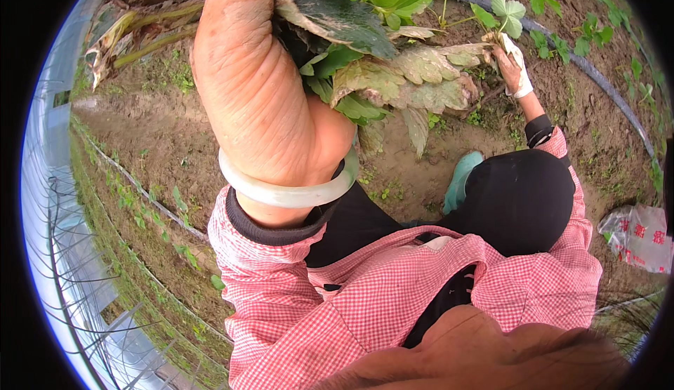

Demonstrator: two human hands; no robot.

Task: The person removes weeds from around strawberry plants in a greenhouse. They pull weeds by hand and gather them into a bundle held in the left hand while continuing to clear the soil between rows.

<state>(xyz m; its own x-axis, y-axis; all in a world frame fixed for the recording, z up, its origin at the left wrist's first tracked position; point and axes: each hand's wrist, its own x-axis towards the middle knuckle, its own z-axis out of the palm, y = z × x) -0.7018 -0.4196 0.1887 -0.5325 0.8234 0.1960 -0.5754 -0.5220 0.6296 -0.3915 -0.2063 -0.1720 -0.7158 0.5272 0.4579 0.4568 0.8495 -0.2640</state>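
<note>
My left hand [258,79], a pale bangle [287,192] at its wrist, looms close to the camera. It is closed around a bundle of leaves and stalks; its fingertips are hidden or beyond the top edge. Cut-looking stalks [158,40] stick out on the left. On the right hang green leaves, a dark toothed leaf [342,19] and a withered brown leaf [416,76]. Lower down, my right hand [508,69], partly in a white glove or wrap [518,69], reaches to a small leafy plant [508,11]. Whether its fingers grip a stem is unclear.
A grey hose [584,66] curves along the soil bed among young plants [590,37]. A clear plastic bag with red print [640,237] lies at the right. Another thin line [152,198] runs past seedlings on the left, near a translucent greenhouse wall [52,169].
</note>
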